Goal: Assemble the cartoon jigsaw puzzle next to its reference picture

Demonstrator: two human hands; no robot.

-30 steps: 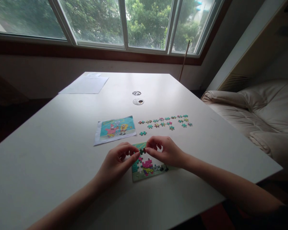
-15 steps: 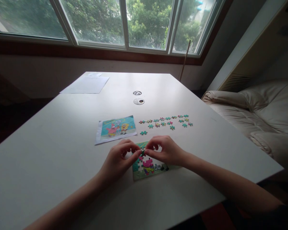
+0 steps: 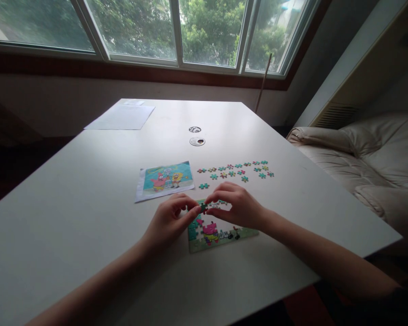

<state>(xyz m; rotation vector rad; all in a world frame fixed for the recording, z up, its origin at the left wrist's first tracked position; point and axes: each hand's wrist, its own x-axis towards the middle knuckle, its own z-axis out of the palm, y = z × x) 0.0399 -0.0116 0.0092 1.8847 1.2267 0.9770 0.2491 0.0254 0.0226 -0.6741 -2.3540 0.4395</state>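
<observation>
Dim room, daylight pouring through window (image 3: 209, 34) past far edge of surface (image 3: 88, 181). White glare along far edge, greying toward near edge. Left hand (image 3: 168, 216) and right hand (image 3: 236, 203) backlit, shaded. Sofa (image 3: 387, 145) beyond right edge dull. Puzzle (image 3: 199, 246) detail soft; wide-angle stretch at view's margins.

Loose pieces (image 3: 231, 174) mix teal, pink and yellow; the puzzle (image 3: 211, 232) has a green near edge; the left picture (image 3: 166, 179) is mostly teal.
</observation>
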